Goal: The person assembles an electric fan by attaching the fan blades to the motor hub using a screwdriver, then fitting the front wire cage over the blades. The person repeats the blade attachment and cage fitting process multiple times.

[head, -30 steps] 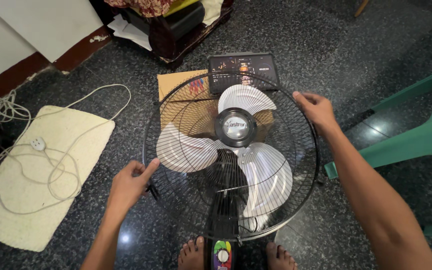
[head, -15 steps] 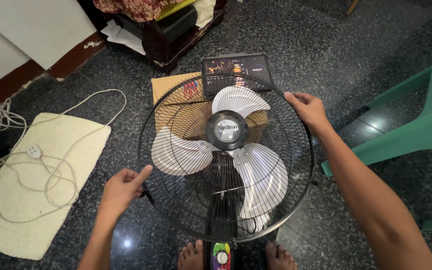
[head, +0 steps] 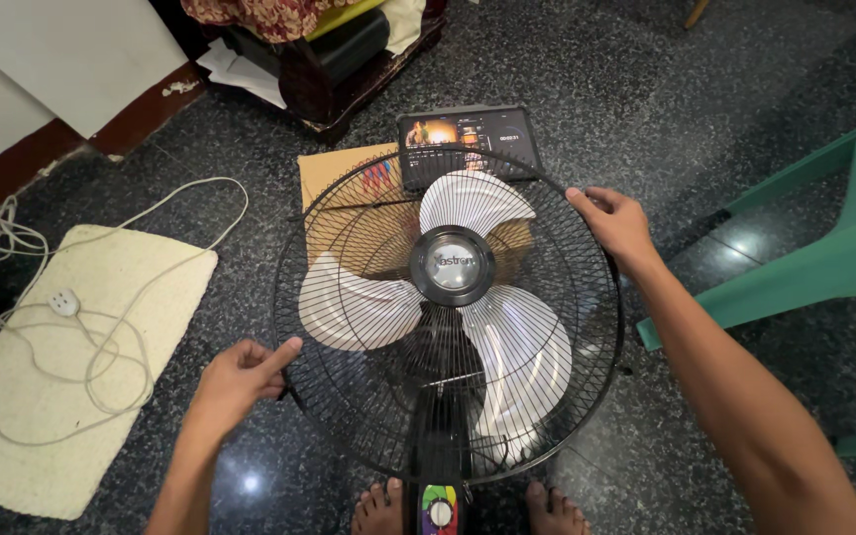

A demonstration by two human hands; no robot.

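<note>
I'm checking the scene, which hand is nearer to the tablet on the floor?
Right. The right hand grips the fan guard rim just beside the tablet; the left hand is at the opposite, lower-left rim.

Under your feet (head: 383,507) is a dark speckled floor (head: 646,89); on it lie a cream mat (head: 71,367), cardboard (head: 339,173), a tablet (head: 468,134) and your fan (head: 448,307).

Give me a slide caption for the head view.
Both hands, left hand and right hand, grip the fan guard rim over white blades.
</note>
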